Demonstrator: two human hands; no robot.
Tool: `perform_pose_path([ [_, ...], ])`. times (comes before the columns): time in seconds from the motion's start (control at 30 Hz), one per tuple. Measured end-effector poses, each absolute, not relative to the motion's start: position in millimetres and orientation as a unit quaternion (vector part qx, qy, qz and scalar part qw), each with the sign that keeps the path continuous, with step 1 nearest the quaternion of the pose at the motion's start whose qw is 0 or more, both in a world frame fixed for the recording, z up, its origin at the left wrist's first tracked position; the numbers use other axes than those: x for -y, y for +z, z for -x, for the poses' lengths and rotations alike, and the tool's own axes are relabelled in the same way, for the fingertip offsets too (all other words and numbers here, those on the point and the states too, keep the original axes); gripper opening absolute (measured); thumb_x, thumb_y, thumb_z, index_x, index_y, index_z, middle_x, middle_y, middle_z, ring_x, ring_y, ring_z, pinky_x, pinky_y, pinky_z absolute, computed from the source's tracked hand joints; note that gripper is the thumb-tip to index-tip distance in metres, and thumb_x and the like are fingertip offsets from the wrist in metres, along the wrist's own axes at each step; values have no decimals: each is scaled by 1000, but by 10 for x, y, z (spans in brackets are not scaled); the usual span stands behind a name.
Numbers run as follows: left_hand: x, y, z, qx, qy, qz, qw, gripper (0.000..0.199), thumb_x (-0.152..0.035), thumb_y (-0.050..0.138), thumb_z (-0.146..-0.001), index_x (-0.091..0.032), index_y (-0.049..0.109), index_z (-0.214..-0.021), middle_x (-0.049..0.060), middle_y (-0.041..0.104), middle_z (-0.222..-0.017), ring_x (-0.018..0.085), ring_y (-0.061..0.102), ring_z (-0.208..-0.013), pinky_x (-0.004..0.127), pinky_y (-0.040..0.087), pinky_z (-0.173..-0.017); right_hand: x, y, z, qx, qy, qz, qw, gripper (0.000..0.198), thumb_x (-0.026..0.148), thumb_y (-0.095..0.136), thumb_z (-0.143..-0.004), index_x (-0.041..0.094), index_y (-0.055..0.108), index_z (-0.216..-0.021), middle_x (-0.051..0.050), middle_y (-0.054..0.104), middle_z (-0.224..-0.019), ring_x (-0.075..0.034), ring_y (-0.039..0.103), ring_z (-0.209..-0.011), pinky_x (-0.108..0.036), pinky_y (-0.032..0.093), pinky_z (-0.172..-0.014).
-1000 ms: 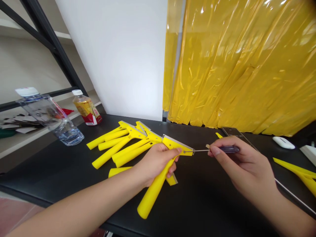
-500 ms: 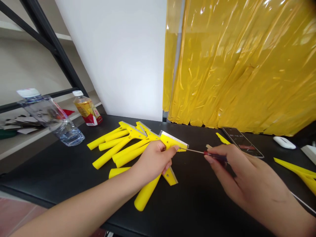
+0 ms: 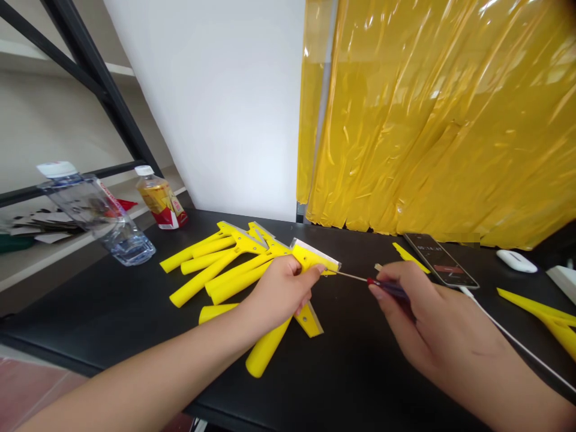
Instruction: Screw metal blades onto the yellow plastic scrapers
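My left hand [image 3: 281, 291] is closed around the head of a yellow scraper [image 3: 310, 257] with a metal blade along its top edge. Its yellow handle slants down toward me below the hand. In my right hand [image 3: 432, 318] is a screwdriver [image 3: 389, 288] with a dark handle and red collar. The thin shaft points left, and its tip meets the scraper head near a screw at the right end. Under my left hand lies another scraper head [image 3: 309, 321]. Several more yellow scrapers [image 3: 225, 252] lie in a pile to the left.
A clear bottle [image 3: 128, 243] and a drink bottle with a red and yellow label [image 3: 162, 201] stand at the left. At the right lie a phone [image 3: 443, 264] with a cable, a white earbud case [image 3: 516, 261] and yellow parts [image 3: 540, 307]. Yellow plastic sheeting [image 3: 432, 120] hangs behind the black table [image 3: 351, 372].
My right hand and the screwdriver have shifted slightly left, and more of the phone's white cable shows. My left hand keeps its grip on the scraper.
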State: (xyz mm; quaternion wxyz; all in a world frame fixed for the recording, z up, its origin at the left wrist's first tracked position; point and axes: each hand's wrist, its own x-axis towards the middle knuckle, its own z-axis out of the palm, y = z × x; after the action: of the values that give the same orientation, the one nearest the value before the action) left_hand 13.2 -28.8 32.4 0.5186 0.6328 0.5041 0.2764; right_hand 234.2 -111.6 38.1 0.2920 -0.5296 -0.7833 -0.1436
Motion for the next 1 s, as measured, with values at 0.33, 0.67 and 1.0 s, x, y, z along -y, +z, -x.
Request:
perform_pose_path([
  [0.33,262,288,-130,-510,270,-641,505,57,-50,59,-97,-23,45,-50,-3,46,-38,11,44,-37,25,39,-48,1108,336,-2363,775,-114,548,294,22,42,51,-106,22,52,-115,-5,72,-83,-21,71,-61,-30,50,-51],
  [0.67,241,270,-127,-509,271,-646,501,57,-51,59,-97,-23,45,-50,-3,46,-38,12,44,-37,25,38,-48,1096,325,-2362,779,-111,546,289,20,40,48,-107,22,52,-114,-3,71,-84,-18,70,-60,-27,49,-50],
  [1.0,259,281,-133,-516,268,-641,500,57,-49,59,-97,-23,45,-49,-3,46,-38,11,43,-36,25,38,-47,1080,295,-2393,782,-81,551,281,20,42,46,-108,23,51,-114,-3,71,-83,-18,70,-59,-27,48,-49],
])
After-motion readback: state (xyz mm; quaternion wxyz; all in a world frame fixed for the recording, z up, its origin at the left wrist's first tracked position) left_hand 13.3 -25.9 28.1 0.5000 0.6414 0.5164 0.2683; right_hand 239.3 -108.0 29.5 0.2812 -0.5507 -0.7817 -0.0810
